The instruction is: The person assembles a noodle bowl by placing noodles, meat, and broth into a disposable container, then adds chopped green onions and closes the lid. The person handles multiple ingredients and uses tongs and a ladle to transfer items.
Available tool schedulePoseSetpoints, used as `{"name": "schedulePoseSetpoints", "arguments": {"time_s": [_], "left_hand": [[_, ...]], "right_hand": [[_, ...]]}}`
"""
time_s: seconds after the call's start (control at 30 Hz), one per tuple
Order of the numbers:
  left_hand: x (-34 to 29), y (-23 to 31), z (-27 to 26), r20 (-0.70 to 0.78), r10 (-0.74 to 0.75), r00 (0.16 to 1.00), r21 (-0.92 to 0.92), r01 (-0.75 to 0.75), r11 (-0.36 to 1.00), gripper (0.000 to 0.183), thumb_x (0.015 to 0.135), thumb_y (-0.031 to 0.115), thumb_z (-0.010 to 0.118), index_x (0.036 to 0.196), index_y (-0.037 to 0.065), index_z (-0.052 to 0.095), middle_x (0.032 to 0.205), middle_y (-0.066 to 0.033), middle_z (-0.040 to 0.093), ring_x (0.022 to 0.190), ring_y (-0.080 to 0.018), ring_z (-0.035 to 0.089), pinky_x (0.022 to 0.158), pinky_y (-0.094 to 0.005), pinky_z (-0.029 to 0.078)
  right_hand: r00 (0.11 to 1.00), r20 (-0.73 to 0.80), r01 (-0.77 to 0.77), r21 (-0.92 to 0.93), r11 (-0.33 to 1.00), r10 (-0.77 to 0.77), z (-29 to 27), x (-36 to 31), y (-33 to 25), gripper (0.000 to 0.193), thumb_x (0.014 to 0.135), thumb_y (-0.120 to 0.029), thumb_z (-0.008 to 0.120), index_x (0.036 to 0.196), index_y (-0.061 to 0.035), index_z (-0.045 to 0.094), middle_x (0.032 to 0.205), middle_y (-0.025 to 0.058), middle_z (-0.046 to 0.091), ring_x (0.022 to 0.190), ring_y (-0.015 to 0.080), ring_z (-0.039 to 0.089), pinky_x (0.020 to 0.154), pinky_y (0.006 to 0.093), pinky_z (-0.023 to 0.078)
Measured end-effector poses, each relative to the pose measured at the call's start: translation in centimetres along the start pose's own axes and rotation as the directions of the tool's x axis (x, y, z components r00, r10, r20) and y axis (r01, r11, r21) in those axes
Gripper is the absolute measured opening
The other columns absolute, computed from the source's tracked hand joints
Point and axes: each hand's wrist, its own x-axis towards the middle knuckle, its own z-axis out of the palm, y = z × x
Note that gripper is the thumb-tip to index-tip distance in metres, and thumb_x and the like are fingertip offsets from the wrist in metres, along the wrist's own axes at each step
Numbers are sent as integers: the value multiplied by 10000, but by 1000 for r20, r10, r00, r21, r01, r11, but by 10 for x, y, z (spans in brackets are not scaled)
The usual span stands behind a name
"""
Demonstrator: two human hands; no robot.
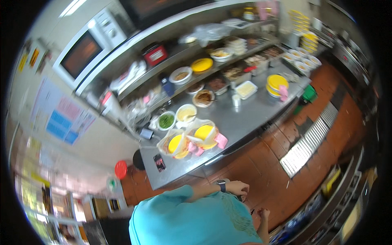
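My left hand (237, 188), with a dark watch (221, 185) on its wrist, is held close in front of my teal shirt (188, 216). Its fingers are curled inward, and whatever they may grip is hidden. Lower and to the right, my right hand (264, 213) is closed near a small dark thing too blurred to name. Both hands are off the steel counter (241, 116). Nearest to them on the counter stand two clear plastic bags, each around a yellow-lidded tub (203, 132) with a pink packet (221, 141) beside it.
A phone (159, 162) lies at the counter's near left corner. Behind the bags are bowls of chopped greens (166, 121) and pale food (186, 113). Farther right sit a yellow-lidded tub (277, 83) and a tray of white cups (302, 61). A metal drain grate (306, 143) crosses the tiled floor.
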Motion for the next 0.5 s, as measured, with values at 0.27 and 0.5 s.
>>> {"name": "schedulePoseSetpoints", "arguments": {"time_s": [0.27,0.5], "left_hand": [[48,-33,-47,-201,-70,977,-22,67,998,329,936,365,645,1117,90,643,912,-132,715,836,-309,680,737,-432,518],[181,-38,-144,-56,66,996,109,-59,992,323,926,355,632,1109,90,641,998,-157,712,930,-360,671,810,-471,515]], "right_hand": [[980,188,122,-359,925,-57,7,106,-93,301,838,-12,579,583,-50,422,591,92,468,428,159,387,401,361,291],[981,147,169,-299,939,-129,108,116,-217,157,926,12,554,1032,53,662,743,142,660,593,191,609,522,304,499]]}}
